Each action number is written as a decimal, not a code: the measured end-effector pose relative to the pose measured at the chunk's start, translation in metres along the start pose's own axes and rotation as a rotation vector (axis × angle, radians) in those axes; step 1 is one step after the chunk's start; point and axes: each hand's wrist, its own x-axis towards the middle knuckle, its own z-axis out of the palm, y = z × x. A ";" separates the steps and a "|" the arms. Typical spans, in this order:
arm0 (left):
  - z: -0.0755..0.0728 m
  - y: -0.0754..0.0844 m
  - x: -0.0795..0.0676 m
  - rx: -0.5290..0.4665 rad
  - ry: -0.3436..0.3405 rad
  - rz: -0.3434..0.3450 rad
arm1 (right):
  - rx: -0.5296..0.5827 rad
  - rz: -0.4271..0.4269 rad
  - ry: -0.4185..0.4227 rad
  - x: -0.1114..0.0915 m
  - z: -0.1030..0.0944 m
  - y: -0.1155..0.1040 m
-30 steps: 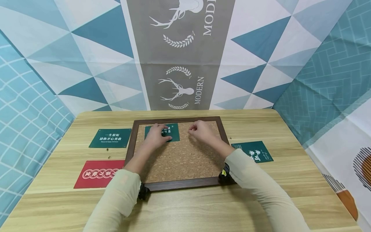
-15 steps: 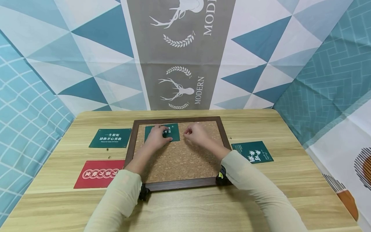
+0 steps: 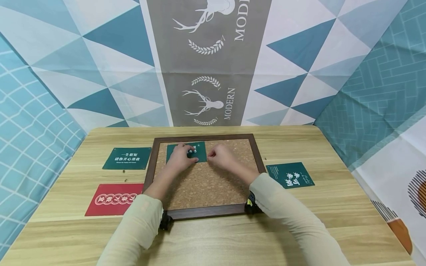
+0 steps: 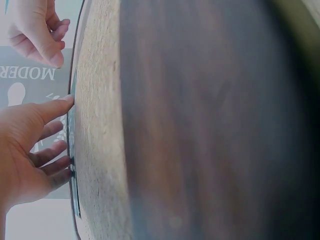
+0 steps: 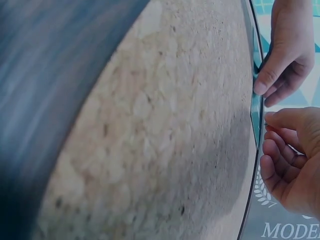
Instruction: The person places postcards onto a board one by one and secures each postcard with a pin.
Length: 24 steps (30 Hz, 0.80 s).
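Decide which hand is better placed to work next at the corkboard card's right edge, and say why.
Probably the right hand: it is beside that edge, apparently pinching something tiny. The left hand rests on the green card, seemingly steadying it.

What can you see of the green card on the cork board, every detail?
The card is dark green, rectangular and thin, paper-like, with white characters partly covered. It lies flat on the far left part of the cork board, inside the frame. The left hand rests spread fingertips on it. The right hand is by its right edge; whether they touch is unclear.
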 end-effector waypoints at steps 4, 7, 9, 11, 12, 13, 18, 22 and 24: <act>0.000 0.000 0.000 0.002 0.002 0.001 | 0.002 -0.012 -0.010 0.001 0.004 -0.002; 0.001 0.000 0.000 0.006 0.004 0.005 | -0.001 -0.006 -0.024 0.003 0.006 -0.004; 0.001 0.000 0.000 0.010 0.005 0.007 | -0.013 0.000 -0.038 0.004 0.008 -0.005; 0.000 0.000 0.000 0.011 0.004 0.005 | -0.033 0.002 -0.047 0.005 0.009 -0.006; 0.000 0.000 0.000 0.012 0.004 0.003 | -0.041 0.002 -0.051 0.005 0.009 -0.006; 0.000 0.000 0.000 0.010 0.003 0.002 | -0.048 0.003 -0.054 0.005 0.009 -0.006; -0.001 0.000 0.000 0.013 0.005 -0.001 | -0.097 0.010 -0.054 0.007 0.012 -0.006; -0.001 0.000 -0.001 0.011 0.004 -0.004 | -0.161 0.012 -0.046 0.007 0.015 -0.007; 0.000 0.000 -0.001 0.012 0.004 -0.004 | -0.187 0.011 -0.048 0.007 0.015 -0.008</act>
